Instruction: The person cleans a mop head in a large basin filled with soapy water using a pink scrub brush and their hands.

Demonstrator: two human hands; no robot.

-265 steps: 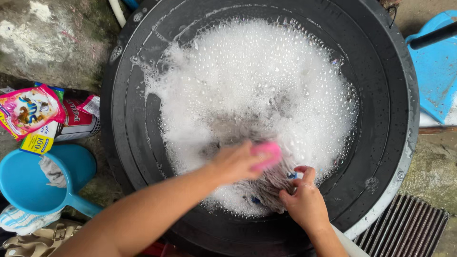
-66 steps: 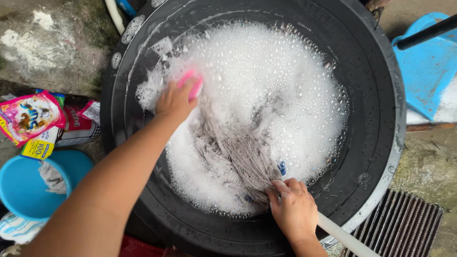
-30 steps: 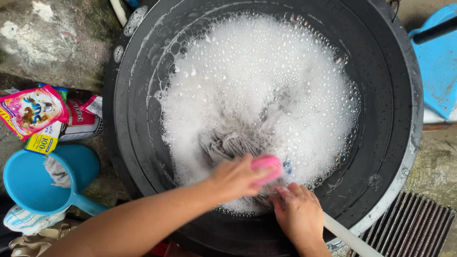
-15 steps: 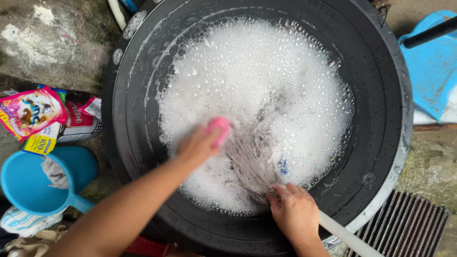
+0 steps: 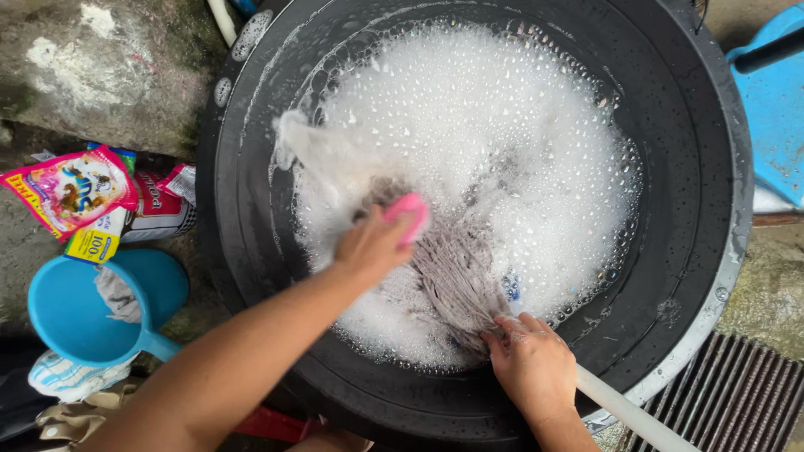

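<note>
Pink sachet (image 5: 71, 188) lies beside black basin (image 5: 251, 251).

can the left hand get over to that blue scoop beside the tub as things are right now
Probably yes. The left hand is closed on a pink brush over the mop strands, and the blue scoop sits outside the black tub on that same side, nothing between but the rim. The brush fills its grip, though.

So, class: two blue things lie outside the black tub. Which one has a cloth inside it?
The round blue scoop with a handle, left of the black tub; a pale cloth lies inside. The flat blue thing at upper right holds none.
</note>
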